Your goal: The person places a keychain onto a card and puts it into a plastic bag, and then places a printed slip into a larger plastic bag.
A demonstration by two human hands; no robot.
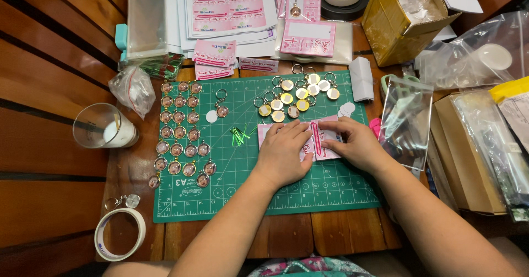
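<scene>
Green cutting mat [242,189] on a wooden table [49,89].
Left hand [284,153] and right hand [355,142], fingers flat together, press a pink card [319,144]; keychains [179,131] at nine o'clock.

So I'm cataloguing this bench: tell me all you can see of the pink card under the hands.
The pink card is a small flat paper piece, pink and white with printed lettering. It lies flat on the green cutting mat, right of centre. The left hand presses down over its left part and the right hand holds its right edge, so only the middle strip shows.
</scene>
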